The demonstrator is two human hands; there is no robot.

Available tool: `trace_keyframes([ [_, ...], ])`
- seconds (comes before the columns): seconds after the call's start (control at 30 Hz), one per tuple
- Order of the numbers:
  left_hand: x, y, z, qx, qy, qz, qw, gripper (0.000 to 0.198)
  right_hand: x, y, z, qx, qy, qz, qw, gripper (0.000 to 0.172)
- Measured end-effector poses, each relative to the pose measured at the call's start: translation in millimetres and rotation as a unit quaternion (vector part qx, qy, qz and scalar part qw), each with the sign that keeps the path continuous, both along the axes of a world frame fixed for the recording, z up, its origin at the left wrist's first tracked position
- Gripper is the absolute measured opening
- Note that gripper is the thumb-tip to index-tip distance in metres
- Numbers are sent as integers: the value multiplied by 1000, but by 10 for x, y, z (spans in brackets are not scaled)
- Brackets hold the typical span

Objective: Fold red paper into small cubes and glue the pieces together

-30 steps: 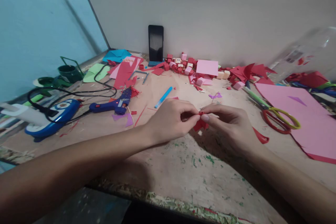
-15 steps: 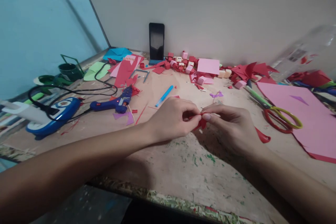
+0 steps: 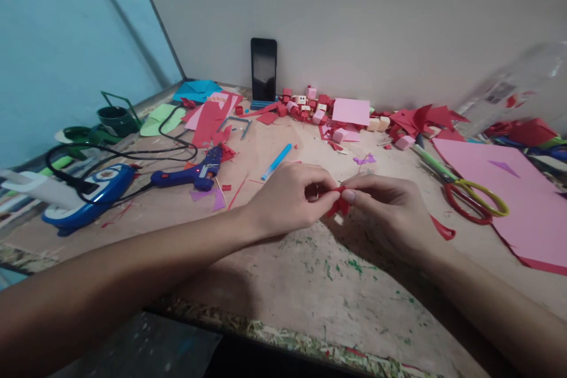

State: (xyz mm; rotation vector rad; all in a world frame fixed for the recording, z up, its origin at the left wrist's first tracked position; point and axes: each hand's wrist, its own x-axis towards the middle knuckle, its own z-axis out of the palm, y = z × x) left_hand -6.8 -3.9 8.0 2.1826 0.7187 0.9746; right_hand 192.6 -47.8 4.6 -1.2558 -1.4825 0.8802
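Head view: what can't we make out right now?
All in the head view:
- Red piece: full shape, partly covered by fingers of the left hand and right hand.
- Pink sheet: far side, cut off by the right edge.
- White plug: outer end, cut off by the left edge.
- Glue gun label: text too small.

The small piece of red paper [image 3: 341,207] is plain and bright in colour. It is pinched at its upper edge, between the fingertips of the left hand [image 3: 292,198] and the right hand [image 3: 390,207]. The lower part spreads downward in small flaps; its full shape is hidden by the fingers.
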Motion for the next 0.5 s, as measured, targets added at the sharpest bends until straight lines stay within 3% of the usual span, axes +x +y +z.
trace_keyframes([
  [0.33,-10,29,72,-102,-55,-9,993,15,20,4,36,-27,-14,28,999,11],
  [0.5,-42,71,105,-140,-32,-61,988,17,63,11,34,-44,-29,72,996,13],
])
